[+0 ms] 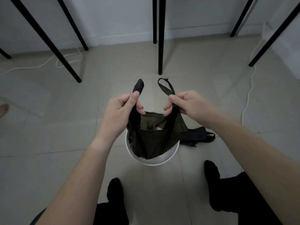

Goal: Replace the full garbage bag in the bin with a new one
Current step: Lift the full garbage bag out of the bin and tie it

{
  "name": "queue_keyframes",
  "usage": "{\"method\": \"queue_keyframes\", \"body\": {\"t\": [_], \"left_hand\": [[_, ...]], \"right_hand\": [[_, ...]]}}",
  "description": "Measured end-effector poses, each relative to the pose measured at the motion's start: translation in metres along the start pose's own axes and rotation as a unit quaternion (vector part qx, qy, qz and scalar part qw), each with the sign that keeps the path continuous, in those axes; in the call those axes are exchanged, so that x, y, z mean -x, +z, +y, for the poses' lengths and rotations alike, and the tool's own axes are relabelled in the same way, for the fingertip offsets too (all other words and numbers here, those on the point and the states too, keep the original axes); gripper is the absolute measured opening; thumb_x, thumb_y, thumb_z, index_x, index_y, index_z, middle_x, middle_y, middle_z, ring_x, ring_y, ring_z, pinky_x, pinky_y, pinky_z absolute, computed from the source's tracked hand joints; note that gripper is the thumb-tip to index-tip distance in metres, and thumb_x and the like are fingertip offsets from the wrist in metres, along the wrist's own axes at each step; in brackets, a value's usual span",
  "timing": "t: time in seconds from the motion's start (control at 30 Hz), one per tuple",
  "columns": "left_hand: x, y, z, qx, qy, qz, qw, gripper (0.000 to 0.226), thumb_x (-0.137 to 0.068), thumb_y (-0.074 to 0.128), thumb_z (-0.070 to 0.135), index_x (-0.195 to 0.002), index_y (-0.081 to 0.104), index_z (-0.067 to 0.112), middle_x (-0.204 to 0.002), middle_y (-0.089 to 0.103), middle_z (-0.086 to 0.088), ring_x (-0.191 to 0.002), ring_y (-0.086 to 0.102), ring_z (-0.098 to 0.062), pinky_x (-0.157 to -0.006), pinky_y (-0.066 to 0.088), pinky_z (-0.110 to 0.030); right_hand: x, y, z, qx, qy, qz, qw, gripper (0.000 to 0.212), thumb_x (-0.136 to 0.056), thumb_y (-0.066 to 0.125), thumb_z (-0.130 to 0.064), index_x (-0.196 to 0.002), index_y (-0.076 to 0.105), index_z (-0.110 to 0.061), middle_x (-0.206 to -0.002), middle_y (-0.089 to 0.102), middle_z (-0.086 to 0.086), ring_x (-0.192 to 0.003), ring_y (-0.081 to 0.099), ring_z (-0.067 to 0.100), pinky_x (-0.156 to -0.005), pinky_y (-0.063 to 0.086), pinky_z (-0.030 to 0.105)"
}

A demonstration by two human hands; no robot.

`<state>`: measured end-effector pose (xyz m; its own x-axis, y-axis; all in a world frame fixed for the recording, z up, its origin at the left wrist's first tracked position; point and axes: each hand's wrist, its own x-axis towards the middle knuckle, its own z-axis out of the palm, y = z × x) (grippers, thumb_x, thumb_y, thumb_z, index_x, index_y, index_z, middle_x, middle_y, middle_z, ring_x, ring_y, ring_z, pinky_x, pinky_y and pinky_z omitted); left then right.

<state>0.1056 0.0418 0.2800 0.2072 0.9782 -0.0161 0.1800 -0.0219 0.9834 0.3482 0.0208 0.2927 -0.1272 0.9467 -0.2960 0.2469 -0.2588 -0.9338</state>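
Here, the left hand (121, 109) pinches one handle loop of the dark garbage bag (152, 135), thumb and fingers closed on it; the right hand (186, 103) pinches the other handle the same way. Bag hangs between both hands, its body down inside the white bin (155, 161) on the tiled floor (48, 127). A second dark bag (197, 138) lies flat at the bin's 3 o'clock, touching it. Black table legs (161, 36) at 12 o'clock, white cable (247, 101) at 2 o'clock.

The floor (48, 127) has pale tiles. Black desk legs (160, 36) stand at the top of the frame by a white wall (113, 17). White cords (68, 59) lie at the upper left and along the right edge.
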Motion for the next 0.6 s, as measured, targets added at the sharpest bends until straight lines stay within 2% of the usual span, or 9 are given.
{"method": "queue_keyframes", "body": {"t": [0.07,0.13,0.2,0.27,0.3,0.37,0.47,0.53,0.6], "left_hand": [[0.000,0.000,0.001,0.015,0.019,0.020,1.000,0.055,-0.109,0.054,0.044,-0.069,0.061,0.006,-0.057,0.067,-0.015,-0.075,0.079,-0.029,-0.075,0.059,-0.026],[-0.001,0.000,0.000,0.031,0.031,0.038,0.998,0.059,-0.110,0.051,0.048,-0.065,0.052,0.009,-0.045,0.050,-0.009,-0.055,0.070,-0.028,-0.074,0.061,-0.028],[-0.001,0.002,0.001,0.077,0.002,0.027,0.997,0.058,-0.110,0.048,0.051,-0.062,0.043,0.018,-0.047,0.032,0.001,-0.043,0.043,-0.023,-0.070,0.062,-0.035],[-0.003,0.004,0.004,0.184,-0.080,-0.001,0.980,0.047,-0.105,0.046,0.047,-0.064,0.040,0.025,-0.058,0.023,0.004,-0.049,0.024,-0.018,-0.062,0.052,-0.034],[-0.004,0.005,0.005,0.227,-0.108,-0.016,0.968,0.039,-0.101,0.046,0.042,-0.066,0.041,0.025,-0.062,0.022,0.004,-0.051,0.022,-0.017,-0.062,0.048,-0.033],[-0.006,0.005,0.004,0.250,-0.111,-0.036,0.961,0.030,-0.100,0.045,0.035,-0.074,0.044,0.021,-0.066,0.027,0.002,-0.054,0.027,-0.017,-0.067,0.051,-0.036],[-0.005,0.004,-0.002,0.201,-0.034,-0.050,0.978,0.028,-0.112,0.043,0.027,-0.089,0.054,0.014,-0.066,0.049,-0.005,-0.060,0.052,-0.023,-0.087,0.058,-0.040],[-0.003,0.004,-0.003,0.167,-0.004,-0.025,0.986,0.029,-0.113,0.046,0.032,-0.096,0.063,0.016,-0.063,0.058,-0.009,-0.062,0.061,-0.027,-0.090,0.058,-0.043],[-0.002,0.005,-0.001,0.169,0.000,0.008,0.986,0.031,-0.111,0.051,0.039,-0.096,0.069,0.019,-0.055,0.054,-0.008,-0.054,0.060,-0.025,-0.088,0.059,-0.046]], "right_hand": [[-0.003,0.002,-0.002,-0.016,-0.036,0.021,0.999,0.042,-0.110,0.047,-0.030,-0.082,0.065,-0.003,-0.067,0.073,0.016,-0.089,0.077,0.031,-0.100,0.056,0.043],[-0.004,0.004,-0.003,-0.068,-0.045,0.039,0.996,0.044,-0.109,0.047,-0.035,-0.074,0.056,-0.009,-0.046,0.049,0.007,-0.061,0.069,0.027,-0.090,0.060,0.046],[-0.004,0.007,-0.007,-0.147,-0.012,0.017,0.989,0.043,-0.110,0.042,-0.039,-0.074,0.048,-0.016,-0.051,0.029,-0.001,-0.047,0.043,0.020,-0.076,0.061,0.040],[-0.002,0.009,-0.012,-0.234,0.042,-0.033,0.971,0.036,-0.110,0.031,-0.032,-0.081,0.045,-0.016,-0.062,0.021,-0.001,-0.052,0.030,0.017,-0.070,0.056,0.036],[-0.001,0.010,-0.013,-0.261,0.059,-0.049,0.962,0.031,-0.108,0.028,-0.027,-0.087,0.046,-0.014,-0.066,0.020,-0.001,-0.054,0.029,0.017,-0.072,0.055,0.036],[-0.002,0.011,-0.013,-0.270,0.052,-0.036,0.961,0.025,-0.107,0.027,-0.014,-0.099,0.049,-0.007,-0.068,0.024,0.002,-0.057,0.034,0.017,-0.079,0.056,0.039],[-0.004,0.012,-0.008,-0.221,0.001,0.007,0.975,0.023,-0.111,0.030,-0.008,-0.109,0.052,0.000,-0.067,0.043,0.010,-0.068,0.056,0.026,-0.090,0.058,0.041],[-0.005,0.010,-0.006,-0.200,-0.018,0.021,0.979,0.026,-0.112,0.036,-0.014,-0.104,0.056,-0.001,-0.066,0.055,0.014,-0.078,0.066,0.032,-0.090,0.058,0.041],[-0.007,0.008,-0.005,-0.209,-0.031,0.030,0.977,0.030,-0.111,0.044,-0.022,-0.092,0.061,-0.005,-0.059,0.057,0.011,-0.071,0.069,0.029,-0.092,0.059,0.042]]}}
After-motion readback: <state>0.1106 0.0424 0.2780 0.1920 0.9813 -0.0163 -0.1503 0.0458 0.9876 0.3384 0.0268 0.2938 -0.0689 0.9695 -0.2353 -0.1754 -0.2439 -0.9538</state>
